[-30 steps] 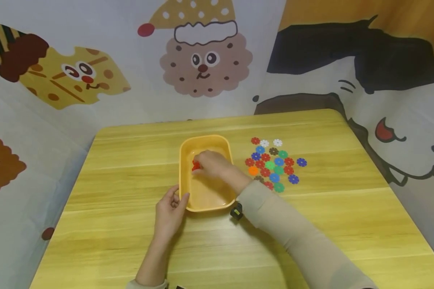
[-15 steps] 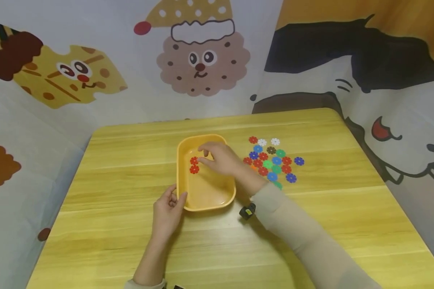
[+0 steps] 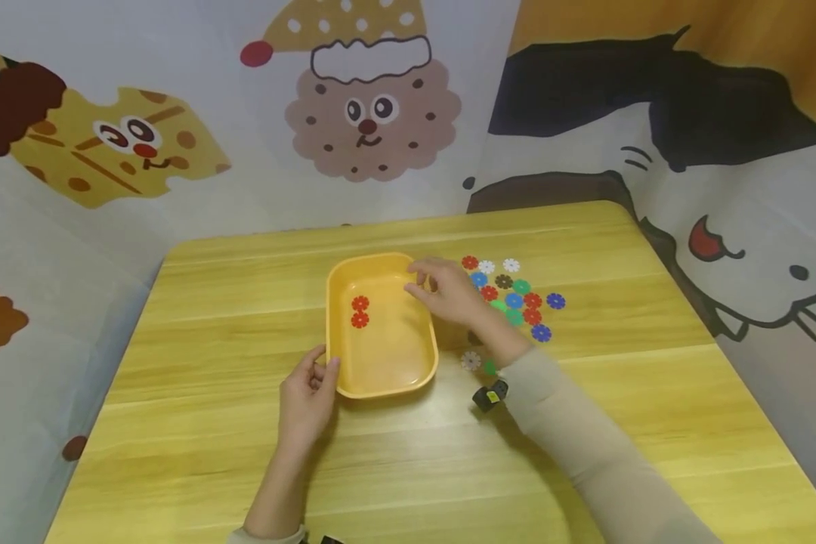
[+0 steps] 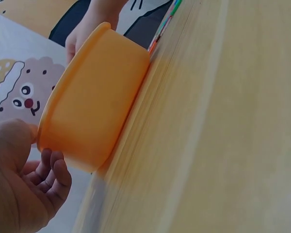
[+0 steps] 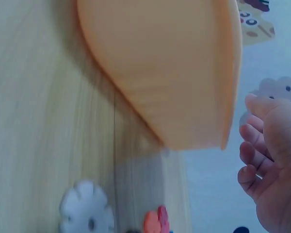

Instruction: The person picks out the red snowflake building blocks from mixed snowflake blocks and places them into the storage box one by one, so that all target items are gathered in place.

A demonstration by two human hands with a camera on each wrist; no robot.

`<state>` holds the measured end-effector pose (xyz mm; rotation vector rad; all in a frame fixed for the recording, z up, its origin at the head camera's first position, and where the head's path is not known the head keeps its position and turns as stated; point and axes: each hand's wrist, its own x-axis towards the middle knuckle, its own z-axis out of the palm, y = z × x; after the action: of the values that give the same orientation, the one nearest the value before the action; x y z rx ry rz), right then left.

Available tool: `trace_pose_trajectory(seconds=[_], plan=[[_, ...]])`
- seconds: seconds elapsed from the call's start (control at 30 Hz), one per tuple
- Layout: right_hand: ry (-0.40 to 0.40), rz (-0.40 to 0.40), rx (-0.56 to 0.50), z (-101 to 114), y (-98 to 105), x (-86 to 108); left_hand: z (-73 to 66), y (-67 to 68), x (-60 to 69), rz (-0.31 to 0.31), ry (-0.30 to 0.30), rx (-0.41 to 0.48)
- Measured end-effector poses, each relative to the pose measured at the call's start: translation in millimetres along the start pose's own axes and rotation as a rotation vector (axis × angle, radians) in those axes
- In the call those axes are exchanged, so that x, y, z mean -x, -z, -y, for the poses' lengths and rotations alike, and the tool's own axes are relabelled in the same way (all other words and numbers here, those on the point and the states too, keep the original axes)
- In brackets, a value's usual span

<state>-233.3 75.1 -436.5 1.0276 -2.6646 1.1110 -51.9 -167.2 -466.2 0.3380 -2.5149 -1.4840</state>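
The right hand (image 3: 447, 293) has drawn back from two red discs (image 3: 360, 319) to the right rim of the orange tray (image 3: 384, 394), its fingers loosely bent, apparently holding nothing. The left hand (image 3: 309, 398) still pinches the near left corner. Between the hands, the tray's long axis runs away from the person, the red pair lined up along it. Loose coloured discs (image 3: 514, 301) lie right of the right hand.

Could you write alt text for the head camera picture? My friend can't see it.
A person's left hand grips a yellow tray with two red flower-shaped discs in it, while the right hand, holding nothing, hovers by the tray's right rim. More discs in many colours lie to the right on a table, before cartoon wall prints.
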Motion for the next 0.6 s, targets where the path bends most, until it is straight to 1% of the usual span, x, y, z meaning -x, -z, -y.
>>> trace_pose_trajectory(seconds=[0.13, 0.27, 0.4, 0.5, 0.6], plan=[[-0.034, -0.012, 0.007, -8.7, 6.5, 6.2, -0.3, -0.7, -0.5, -0.012, -0.01, 0.0], [-0.08, -0.015, -0.008, -15.6, 13.7, 13.4, -0.3, -1.2, -0.8, -0.017, -0.009, 0.003], [-0.105, -0.019, 0.029, -24.6, 18.6, 20.9, -0.6, -0.8, -0.8, -0.007, -0.001, 0.009], [-0.113, 0.0, 0.058, -32.1, 21.5, 25.9, -1.4, -0.7, -1.2, 0.001, 0.005, 0.019], [-0.132, 0.032, 0.056, -37.5, 24.9, 30.3, -2.8, -0.8, -1.8, 0.003, 0.007, 0.033]])
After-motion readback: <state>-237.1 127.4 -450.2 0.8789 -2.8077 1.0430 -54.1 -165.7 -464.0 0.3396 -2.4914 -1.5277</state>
